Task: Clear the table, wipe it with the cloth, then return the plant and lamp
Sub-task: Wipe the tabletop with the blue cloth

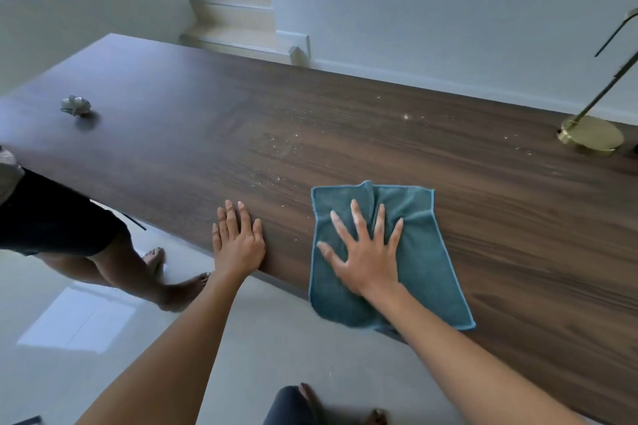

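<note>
A blue-green cloth [424,262] lies flat on the dark wooden table [345,134], with one end hanging over the near edge. My right hand [366,252] presses down on it, palm flat and fingers spread. My left hand [238,241] rests flat on the bare table edge just left of the cloth, holding nothing. Pale crumbs and dust [286,148] speckle the wood beyond both hands. The brass lamp [592,131] stands on the table at the far right, its stem running out of view. No plant is in view.
A crumpled grey wad of paper [76,105] sits on the table's far left end. Another person's bare legs [114,259] stand on the floor left of the table. Steps [234,10] and a white wall [448,10] lie behind the table.
</note>
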The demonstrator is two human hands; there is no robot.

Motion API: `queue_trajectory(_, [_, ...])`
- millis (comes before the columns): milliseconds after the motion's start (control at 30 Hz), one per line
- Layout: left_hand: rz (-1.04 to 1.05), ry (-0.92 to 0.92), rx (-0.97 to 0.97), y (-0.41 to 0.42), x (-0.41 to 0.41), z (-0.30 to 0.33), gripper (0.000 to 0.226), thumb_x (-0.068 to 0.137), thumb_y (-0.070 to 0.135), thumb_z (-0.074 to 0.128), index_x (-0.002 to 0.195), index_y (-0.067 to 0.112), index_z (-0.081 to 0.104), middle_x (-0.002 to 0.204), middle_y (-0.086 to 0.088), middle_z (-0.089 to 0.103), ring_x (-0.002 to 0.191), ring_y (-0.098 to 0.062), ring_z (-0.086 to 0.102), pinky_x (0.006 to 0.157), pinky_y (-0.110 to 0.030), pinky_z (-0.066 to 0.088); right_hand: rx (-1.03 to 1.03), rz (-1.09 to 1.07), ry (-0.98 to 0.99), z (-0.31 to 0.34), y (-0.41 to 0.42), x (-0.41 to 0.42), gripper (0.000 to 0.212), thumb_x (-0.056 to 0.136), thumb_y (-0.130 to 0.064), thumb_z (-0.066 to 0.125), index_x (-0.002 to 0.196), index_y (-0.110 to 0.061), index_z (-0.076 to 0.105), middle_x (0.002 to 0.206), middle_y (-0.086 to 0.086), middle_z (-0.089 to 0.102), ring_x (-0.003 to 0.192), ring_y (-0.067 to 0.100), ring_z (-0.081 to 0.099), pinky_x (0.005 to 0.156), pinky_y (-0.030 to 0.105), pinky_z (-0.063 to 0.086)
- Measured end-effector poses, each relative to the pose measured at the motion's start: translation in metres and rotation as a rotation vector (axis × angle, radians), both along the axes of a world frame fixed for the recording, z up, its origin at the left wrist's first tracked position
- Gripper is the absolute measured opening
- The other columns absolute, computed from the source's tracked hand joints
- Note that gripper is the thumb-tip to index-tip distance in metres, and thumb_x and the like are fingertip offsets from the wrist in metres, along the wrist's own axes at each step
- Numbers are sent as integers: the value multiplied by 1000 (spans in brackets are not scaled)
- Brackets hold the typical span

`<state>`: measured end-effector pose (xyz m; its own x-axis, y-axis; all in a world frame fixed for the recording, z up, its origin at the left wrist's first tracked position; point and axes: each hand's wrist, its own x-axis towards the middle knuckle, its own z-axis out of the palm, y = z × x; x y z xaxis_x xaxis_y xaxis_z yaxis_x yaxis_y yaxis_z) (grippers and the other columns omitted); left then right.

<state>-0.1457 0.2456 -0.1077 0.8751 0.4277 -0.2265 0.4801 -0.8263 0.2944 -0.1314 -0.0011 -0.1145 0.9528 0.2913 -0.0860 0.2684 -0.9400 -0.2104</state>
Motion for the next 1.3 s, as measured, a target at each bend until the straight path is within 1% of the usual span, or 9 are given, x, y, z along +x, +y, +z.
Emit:
queue_trajectory(133, [-20,37,9,12,9,-3,63,106,45,12,159,20,-9,166,-3,-20,151,-21,-22,122,-44,-12,-1,-147,38,0,-43,58,76,92,-79,9,159,-44,7,170,-7,-7,156,26,-14,121,60,-9])
queue_trajectory(267, [-44,60,-3,18,17,-4,65,105,48,11,159,20,-12,165,-1,-23,150,-20,-25,121,-44,-15,19,-238,6,-4,-89,52,81,92,-78,5,161,-36,11,171,-4,-4,157,24,-7,125,54,1])
queue_trajectory(467, [-74,71,-21,22,16,0,63,106,45,12,159,21,-12,164,-1,-25,150,-20,-26,121,-42,-15,6,-89,-143,-6,-32,-56,75,94,-72,35,158,-32,29,168,7,20,153,48,10,119,69,9])
queue_trajectory(600, [-122,102,-36,27,18,4,63,106,45,12,158,22,-15,163,-1,-29,148,-20,-30,120,-43,-18,13,18,-84,-1,52,-44,73,95,-74,27,158,-36,29,169,8,18,152,51,6,115,74,7])
queue_trajectory(700, [-147,116,-51,34,20,4,62,106,46,11,158,25,-16,162,2,-32,147,-18,-33,120,-44,-19,-12,33,18,4,84,4,76,92,-79,18,159,-43,18,171,1,3,153,46,-7,116,71,-7])
queue_trajectory(900, [-141,137,-66,38,27,6,61,106,46,10,157,27,-17,160,4,-36,145,-17,-36,119,-45,-21,-19,-111,75,4,15,83,78,92,-79,13,160,-41,4,170,-4,-8,156,28,-14,118,66,-9])
queue_trajectory(1033, [-152,135,-79,42,32,6,62,105,47,10,157,28,-18,159,4,-37,144,-17,-38,118,-46,-21,-35,-199,-6,-6,-36,55,80,94,-77,13,161,-34,15,171,3,6,156,35,2,118,70,3])
queue_trajectory(1167, [-145,118,-66,42,33,5,61,105,47,10,157,29,-17,160,4,-35,145,-18,-36,118,-46,-20,-41,-109,-170,-10,-4,-19,71,96,-68,37,155,-29,38,165,9,30,148,51,24,115,74,12])
queue_trajectory(1300, [-133,104,-54,41,34,4,61,106,46,10,158,28,-16,161,4,-33,146,-18,-34,119,-46,-20,10,92,-109,-3,66,-3,68,96,-69,29,157,-38,29,169,0,15,154,45,4,116,73,0])
